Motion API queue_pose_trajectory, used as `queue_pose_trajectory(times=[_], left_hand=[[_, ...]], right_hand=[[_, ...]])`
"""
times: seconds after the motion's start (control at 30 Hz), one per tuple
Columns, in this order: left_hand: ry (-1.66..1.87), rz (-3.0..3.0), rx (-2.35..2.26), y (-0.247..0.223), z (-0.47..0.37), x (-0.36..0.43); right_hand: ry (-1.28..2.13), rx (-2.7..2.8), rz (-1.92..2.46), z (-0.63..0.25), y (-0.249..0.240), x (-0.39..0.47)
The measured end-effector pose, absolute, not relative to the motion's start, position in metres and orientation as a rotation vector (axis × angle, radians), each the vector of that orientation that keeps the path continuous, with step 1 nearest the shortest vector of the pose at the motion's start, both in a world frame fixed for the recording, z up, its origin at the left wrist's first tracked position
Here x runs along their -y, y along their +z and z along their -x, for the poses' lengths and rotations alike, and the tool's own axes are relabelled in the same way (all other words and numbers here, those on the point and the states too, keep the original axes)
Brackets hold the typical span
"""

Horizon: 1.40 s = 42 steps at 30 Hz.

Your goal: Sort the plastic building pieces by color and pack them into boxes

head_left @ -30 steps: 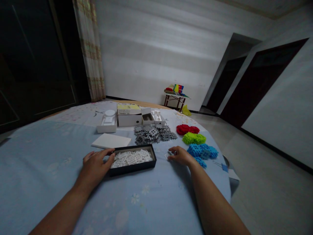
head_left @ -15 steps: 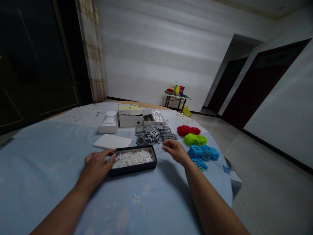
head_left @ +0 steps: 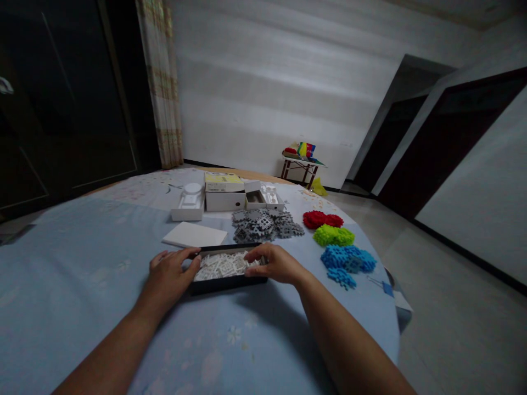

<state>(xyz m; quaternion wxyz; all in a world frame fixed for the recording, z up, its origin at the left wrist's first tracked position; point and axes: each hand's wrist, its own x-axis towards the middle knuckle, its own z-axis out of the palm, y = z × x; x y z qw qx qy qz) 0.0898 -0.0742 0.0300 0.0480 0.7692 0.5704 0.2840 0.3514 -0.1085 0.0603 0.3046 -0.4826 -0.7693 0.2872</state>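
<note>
A black box point(head_left: 230, 283) lies in front of me, filled with white plastic lattice pieces point(head_left: 224, 265). My left hand point(head_left: 171, 274) grips its left end, thumb and fingers over the rim. At the right end, my right hand point(head_left: 274, 264) reaches over the rim to the white pieces, thumb and fingers parted. Whether a piece touches those fingertips is too small to tell. Just behind the box is a heap of grey interlocking pieces point(head_left: 263, 224). A flat white lid or board point(head_left: 194, 235) lies behind my left hand.
Red point(head_left: 321, 219), lime-green point(head_left: 332, 235) and blue interlocking pieces point(head_left: 348, 258) sit in piles at the right. At the back stand a white box with a round top point(head_left: 189, 203), a yellow-topped box point(head_left: 224, 195) and small open white boxes point(head_left: 263, 197). The blue-covered round table's edge curves at right.
My right hand has moved left and slightly down, from beside the box to over the white pieces in it. My left hand stays on the box. The whole view has shifted slightly.
</note>
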Motion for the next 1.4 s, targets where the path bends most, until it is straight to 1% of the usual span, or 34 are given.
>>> queue_pose_trajectory(times=[0.1,0.3,0.57,0.83,1.0,1.13,1.27,1.4], left_hand=[[0.864,-2.348,-1.739,0.030,-0.090,0.074],[0.869,-2.339,-1.732,0.033,-0.091,0.076],[0.899,-2.339,-1.720,0.033,-0.090,0.077],[0.884,-2.343,-1.715,0.034,-0.091,0.078],[0.880,-2.336,-1.718,0.032,-0.091,0.078],[0.943,-2.356,-1.717,0.030,-0.092,0.077],[1.033,-2.414,-1.666,0.031,-0.095,0.079],[1.045,-2.591,-1.456,0.035,-0.099,0.085]], right_hand=[[0.705,2.169,1.294,-0.349,0.061,0.108],[0.767,2.199,1.310,-0.348,0.054,0.099],[0.571,2.067,1.414,-0.344,0.067,0.097],[0.704,1.994,1.312,-0.310,0.065,0.079],[0.469,2.104,1.384,-0.303,0.064,0.082],[0.306,2.254,1.378,-0.305,0.069,0.091],[0.270,2.409,1.345,-0.297,0.071,0.094],[0.271,2.529,1.364,-0.291,0.073,0.095]])
